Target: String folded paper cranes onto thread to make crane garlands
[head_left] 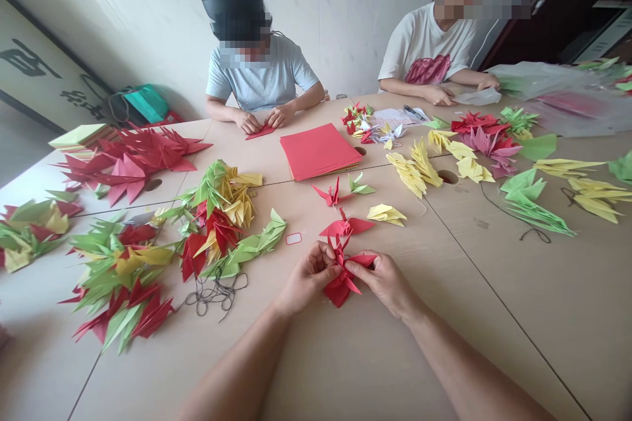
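Observation:
Between my two hands is a red origami crane (340, 286), its wings partly spread, low over the table. My left hand (312, 274) pinches its left side between thumb and fingertips. On the other side, my right hand (382, 281) grips the right wing with thumb and forefinger. Just beyond my fingers lies another red paper crane (348, 226). Past that one sit a smaller red crane (332, 193) and a green crane (362, 185). A folded yellow crane (387, 214) rests to their right.
A stack of red paper (318, 151) lies mid-table. Strung green, yellow and red cranes (118, 276) heap at left, with tangled dark string (216, 295). Red cranes (133, 158) pile farther back. Across the table one person (259, 82) folds red paper; another person (419, 52) sits beside plastic bags (553, 92).

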The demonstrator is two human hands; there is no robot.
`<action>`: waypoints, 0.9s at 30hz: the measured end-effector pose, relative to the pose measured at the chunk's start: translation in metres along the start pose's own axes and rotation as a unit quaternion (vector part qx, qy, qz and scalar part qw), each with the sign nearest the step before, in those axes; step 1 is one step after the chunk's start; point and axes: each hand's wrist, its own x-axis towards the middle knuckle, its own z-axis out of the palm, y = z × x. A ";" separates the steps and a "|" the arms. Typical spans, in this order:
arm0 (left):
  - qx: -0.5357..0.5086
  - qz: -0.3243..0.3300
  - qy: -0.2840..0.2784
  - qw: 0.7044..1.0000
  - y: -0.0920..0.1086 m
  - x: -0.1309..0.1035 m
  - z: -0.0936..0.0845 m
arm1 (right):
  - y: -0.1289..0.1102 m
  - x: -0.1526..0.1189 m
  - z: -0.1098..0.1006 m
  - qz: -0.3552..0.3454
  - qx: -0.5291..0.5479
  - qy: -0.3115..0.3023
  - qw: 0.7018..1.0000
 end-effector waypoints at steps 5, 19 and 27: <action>-0.005 0.001 0.017 1.000 0.002 0.000 0.001 | 0.000 0.000 -0.001 -0.002 -0.012 -0.004 1.000; 0.004 0.032 0.101 0.994 -0.009 0.007 -0.012 | -0.006 -0.006 0.001 0.003 -0.098 -0.027 0.995; 0.039 0.045 0.052 0.997 -0.001 0.003 -0.004 | -0.005 -0.003 -0.001 -0.007 -0.099 0.003 0.995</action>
